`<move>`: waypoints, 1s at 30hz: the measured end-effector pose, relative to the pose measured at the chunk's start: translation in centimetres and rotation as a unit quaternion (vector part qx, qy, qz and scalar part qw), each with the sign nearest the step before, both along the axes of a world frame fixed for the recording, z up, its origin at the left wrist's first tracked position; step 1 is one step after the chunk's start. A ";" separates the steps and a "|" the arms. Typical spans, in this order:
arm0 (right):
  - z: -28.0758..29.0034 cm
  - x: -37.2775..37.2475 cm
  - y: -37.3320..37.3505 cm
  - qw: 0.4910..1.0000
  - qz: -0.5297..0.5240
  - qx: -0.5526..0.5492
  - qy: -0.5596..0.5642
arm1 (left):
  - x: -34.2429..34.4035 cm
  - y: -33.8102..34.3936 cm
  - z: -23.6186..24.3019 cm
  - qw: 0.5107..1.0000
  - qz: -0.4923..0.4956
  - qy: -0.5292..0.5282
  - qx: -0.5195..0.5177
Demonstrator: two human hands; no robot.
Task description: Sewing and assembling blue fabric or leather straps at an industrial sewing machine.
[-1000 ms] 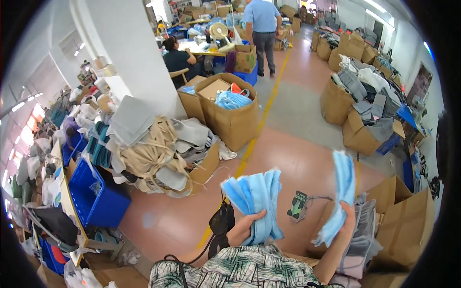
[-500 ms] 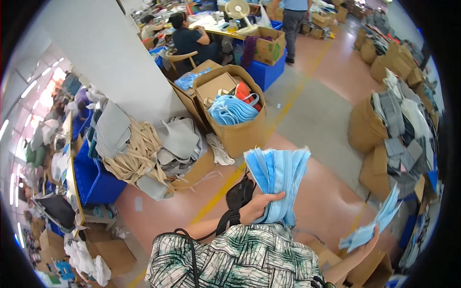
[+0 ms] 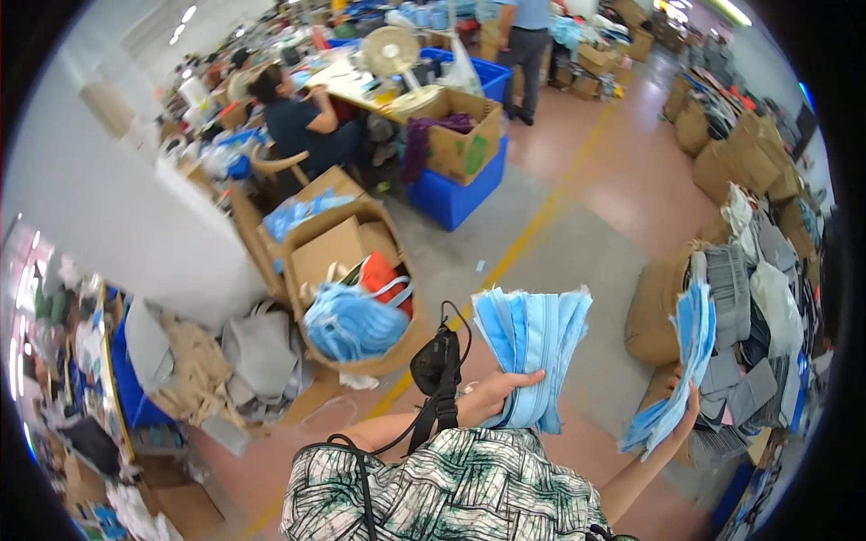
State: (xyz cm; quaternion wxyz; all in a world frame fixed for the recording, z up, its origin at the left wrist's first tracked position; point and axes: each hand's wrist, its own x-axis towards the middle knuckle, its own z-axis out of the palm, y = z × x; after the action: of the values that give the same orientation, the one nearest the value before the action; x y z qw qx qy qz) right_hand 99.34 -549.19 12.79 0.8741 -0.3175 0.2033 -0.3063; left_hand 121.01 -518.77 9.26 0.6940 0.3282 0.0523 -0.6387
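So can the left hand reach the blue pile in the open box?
Probably not right now. The left hand is full, gripping a stack of blue fabric pieces. The blue pile lies in a cardboard box on the floor, well below and apart from the hand.

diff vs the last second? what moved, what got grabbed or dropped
The right hand dropped low and out, then rose again with its blue fabric bundle. The view swung toward the open carton. Nothing grabbed or released. The left hand still holds the fanned blue stack in front.
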 end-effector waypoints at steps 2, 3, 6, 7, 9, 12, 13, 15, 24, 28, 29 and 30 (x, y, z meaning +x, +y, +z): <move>0.4 -0.6 -2.8 0.997 -0.056 0.004 0.044 | 2.7 -5.0 -0.9 0.999 -0.030 0.005 0.009; -2.1 -2.5 -6.5 0.996 -0.072 0.007 0.056 | 4.3 -8.0 -1.4 0.999 -0.047 0.005 0.010; -4.2 -2.9 -13.0 0.970 -0.207 0.047 0.116 | 9.4 -16.8 -3.9 0.998 -0.058 -0.013 0.029; -4.5 -3.0 -14.9 0.967 -0.226 0.035 0.114 | 10.9 -19.8 -4.6 0.998 -0.046 -0.008 0.035; -5.7 -1.0 -20.6 0.963 -0.243 0.023 0.110 | 14.9 -25.6 -6.1 0.998 -0.042 -0.001 0.044; -4.2 4.6 -30.2 0.905 -0.386 0.098 0.152 | 20.9 -34.7 -5.0 0.998 0.050 0.022 0.017; -2.8 7.2 -33.5 0.919 -0.353 0.075 0.158 | 22.6 -37.8 -4.8 0.998 0.054 0.015 0.014; -2.0 13.2 -40.3 0.932 -0.320 0.057 0.159 | 26.4 -43.0 -4.4 0.993 0.098 -0.065 0.025; -1.0 43.2 -64.8 0.986 -0.139 -0.009 0.093 | 39.9 -68.6 -4.0 0.996 0.087 -0.035 0.011; -1.3 47.0 -78.2 0.986 -0.128 -0.001 0.110 | 47.7 -82.5 -5.2 0.999 0.049 -0.023 0.001; -2.2 46.9 -82.1 0.977 -0.162 0.022 0.133 | 49.5 -86.3 -5.0 0.999 0.040 -0.008 0.003; -3.0 46.5 -86.1 0.972 -0.190 0.025 0.135 | 51.2 -90.4 -4.8 1.000 0.012 -0.023 0.016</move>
State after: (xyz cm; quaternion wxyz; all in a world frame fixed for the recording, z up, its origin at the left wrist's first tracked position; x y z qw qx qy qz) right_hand 145.84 -635.27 9.81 0.7720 -0.2894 0.3833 -0.4163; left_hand 172.18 -609.18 4.48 0.6977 0.3531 0.0500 -0.6213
